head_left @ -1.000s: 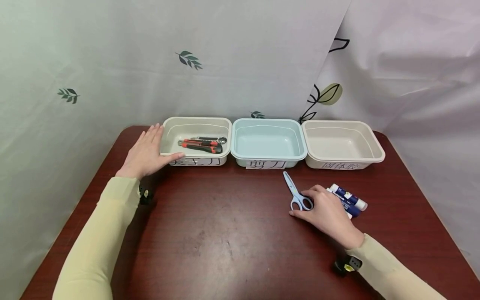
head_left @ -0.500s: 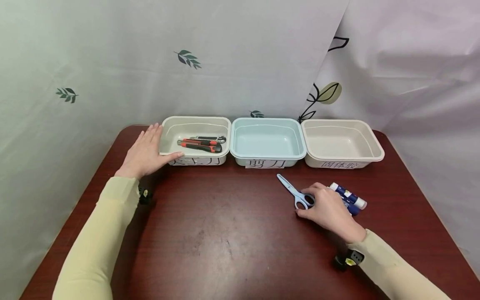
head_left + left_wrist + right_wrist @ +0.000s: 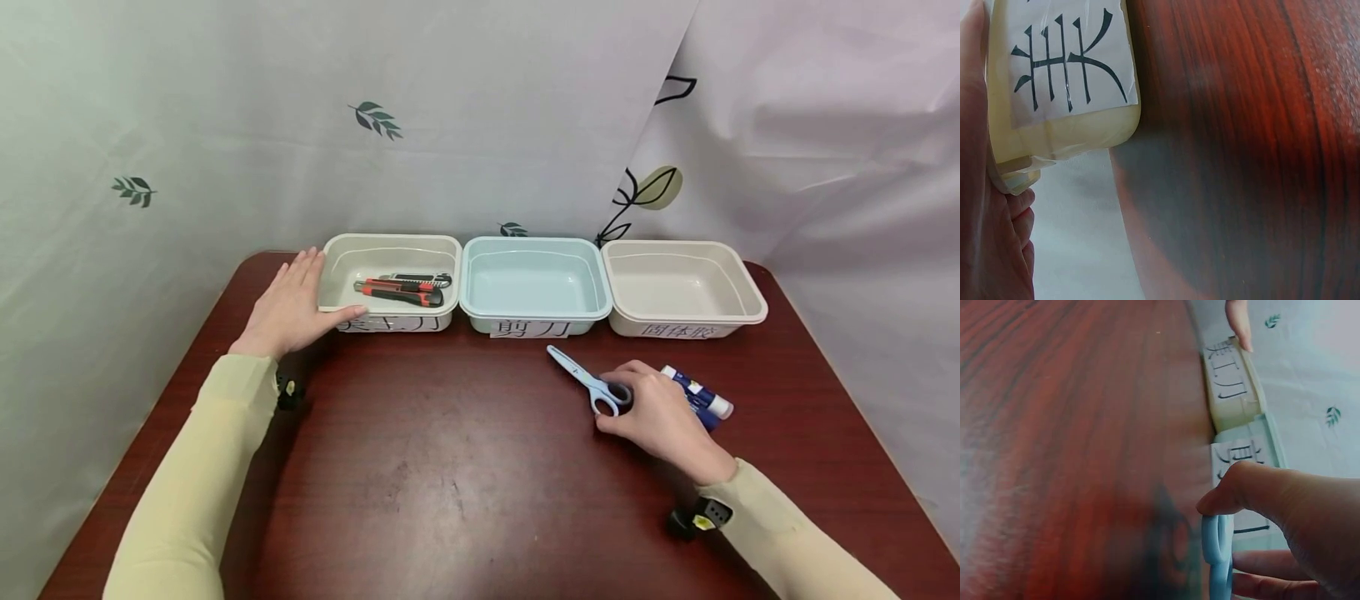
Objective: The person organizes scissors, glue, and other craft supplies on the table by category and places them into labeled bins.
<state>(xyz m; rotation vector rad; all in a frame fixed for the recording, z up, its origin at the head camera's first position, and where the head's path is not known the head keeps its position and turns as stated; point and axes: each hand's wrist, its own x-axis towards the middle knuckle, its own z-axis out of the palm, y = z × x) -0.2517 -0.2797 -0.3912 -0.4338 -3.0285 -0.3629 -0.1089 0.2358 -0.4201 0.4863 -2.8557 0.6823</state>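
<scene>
Light blue scissors (image 3: 577,367) angle up-left over the table in the head view, in front of the blue bin (image 3: 536,321). My right hand (image 3: 660,414) pinches their handle rings between thumb and fingers; the right wrist view shows the thumb on the blue handle (image 3: 1213,540). Over at the left, my left hand (image 3: 288,307) rests with straight fingers against the side of a cream bin (image 3: 352,310), thumb along its front rim. Several utility knives (image 3: 405,291) lie in that bin. Partly behind my right hand are glue sticks (image 3: 697,392) with blue labels.
Another cream bin (image 3: 686,318) stands at the right end of the row. Each bin carries a paper label with Chinese characters on its front. The dark red table (image 3: 420,467) ends at a hanging white sheet (image 3: 480,125) behind the bins.
The scissors have swung round so their tips point further left. My right hand has shifted slightly right and back with them. The left hand keeps its place.
</scene>
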